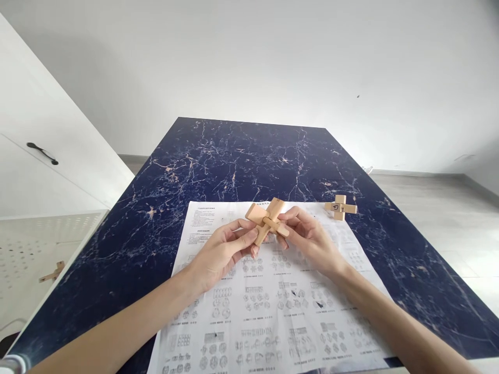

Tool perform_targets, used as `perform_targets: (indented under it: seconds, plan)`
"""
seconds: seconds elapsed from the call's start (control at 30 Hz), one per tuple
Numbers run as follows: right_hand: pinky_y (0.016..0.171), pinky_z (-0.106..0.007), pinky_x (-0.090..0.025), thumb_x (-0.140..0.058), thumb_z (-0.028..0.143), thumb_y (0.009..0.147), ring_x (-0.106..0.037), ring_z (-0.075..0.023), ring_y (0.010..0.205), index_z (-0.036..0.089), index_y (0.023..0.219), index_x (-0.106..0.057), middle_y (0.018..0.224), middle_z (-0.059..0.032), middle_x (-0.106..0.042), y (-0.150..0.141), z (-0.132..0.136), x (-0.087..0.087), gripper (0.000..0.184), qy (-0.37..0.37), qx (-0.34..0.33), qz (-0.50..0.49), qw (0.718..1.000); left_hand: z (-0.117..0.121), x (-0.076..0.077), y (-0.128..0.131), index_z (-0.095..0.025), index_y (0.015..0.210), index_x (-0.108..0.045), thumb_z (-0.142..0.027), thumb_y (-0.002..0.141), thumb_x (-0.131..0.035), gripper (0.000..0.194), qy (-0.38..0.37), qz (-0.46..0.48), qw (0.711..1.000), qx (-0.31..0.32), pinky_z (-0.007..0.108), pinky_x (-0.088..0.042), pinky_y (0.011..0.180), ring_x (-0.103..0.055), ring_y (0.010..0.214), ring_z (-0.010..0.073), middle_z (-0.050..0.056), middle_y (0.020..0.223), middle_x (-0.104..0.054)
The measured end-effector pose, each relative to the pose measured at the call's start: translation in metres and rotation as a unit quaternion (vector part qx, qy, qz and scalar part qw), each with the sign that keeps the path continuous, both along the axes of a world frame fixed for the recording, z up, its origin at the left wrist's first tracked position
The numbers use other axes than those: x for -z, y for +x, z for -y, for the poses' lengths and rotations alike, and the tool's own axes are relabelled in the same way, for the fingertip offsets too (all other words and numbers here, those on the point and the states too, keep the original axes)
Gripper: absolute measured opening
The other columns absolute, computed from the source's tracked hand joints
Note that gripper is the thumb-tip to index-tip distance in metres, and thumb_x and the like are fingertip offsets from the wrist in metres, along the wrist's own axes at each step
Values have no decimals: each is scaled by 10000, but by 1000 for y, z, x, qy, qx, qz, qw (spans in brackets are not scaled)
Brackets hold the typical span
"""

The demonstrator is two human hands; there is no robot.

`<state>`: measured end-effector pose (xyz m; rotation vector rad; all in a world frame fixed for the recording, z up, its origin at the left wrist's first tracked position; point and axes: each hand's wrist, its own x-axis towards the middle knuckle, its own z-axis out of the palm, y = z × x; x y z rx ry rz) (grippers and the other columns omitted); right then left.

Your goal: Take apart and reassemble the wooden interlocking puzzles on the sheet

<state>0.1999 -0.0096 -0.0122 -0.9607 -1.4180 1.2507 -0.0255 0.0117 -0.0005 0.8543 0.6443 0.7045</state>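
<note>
Between my two hands is a wooden interlocking puzzle (274, 209), made of pale flat bars crossed through one another. It is tilted and held above a printed sheet. My left hand (234, 242) pinches its lower left end between thumb and fingers. On the other side, my right hand (303, 232) grips the right end, with the fingertips partly behind the wood. The instruction sheet (255, 317) lies under both hands, covered with small diagrams and text.
A second wooden puzzle (340, 208), cross-shaped with a dark mark, stands at the sheet's upper right corner. The dark blue marble-patterned table (241, 161) reaches toward a white wall. At left are a white cabinet (50, 135) and another wooden piece (52, 272) below table level.
</note>
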Motion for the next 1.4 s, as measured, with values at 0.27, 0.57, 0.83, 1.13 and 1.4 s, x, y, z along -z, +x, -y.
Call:
perform_targets:
  seconds: [0.27,0.57,0.83,1.13,1.4]
  plan:
    - [642,-325,-523,-739,473,1008,-612,-135,636,248,1077,-630,867,-5,-739,0,1,-1,260,-28,-1,-10,1000,-3,2,0,-171,990,-754,-394,923,-846,250,0,4,1000,-1,279,-473,767,-553,754,119,1,845,-607]
    - [622,-305,-467,-738,514,985,-574,-141,655,230,1055,-678,831,-3,-666,14,12,-12,298,-87,101,-50,990,5,-2,1,-185,1269,-630,-477,994,-753,420,50,-42,998,0,340,-503,762,-650,757,157,62,1006,-738]
    - [581,-250,-476,-871,488,870,-543,-137,657,229,1028,-716,774,-3,-625,79,77,-31,341,-125,298,-53,945,6,-5,-1,-183,1224,-636,-444,1008,-726,351,72,-72,995,1,355,-501,782,-643,772,164,57,982,-726]
    - [569,-231,-514,-940,532,772,-581,-143,672,218,1001,-716,786,-16,-676,138,95,-3,448,-135,423,-19,896,4,-11,-2,-172,1200,-660,-426,997,-731,332,88,-86,992,-13,345,-507,771,-617,766,158,45,937,-696]
    - [574,-262,-483,-884,636,811,-558,-126,621,243,1090,-570,917,-15,-768,111,97,1,575,-87,461,41,882,-3,-12,-4,-171,1133,-666,-444,960,-761,337,125,-97,987,-39,316,-487,743,-589,748,141,25,899,-674]
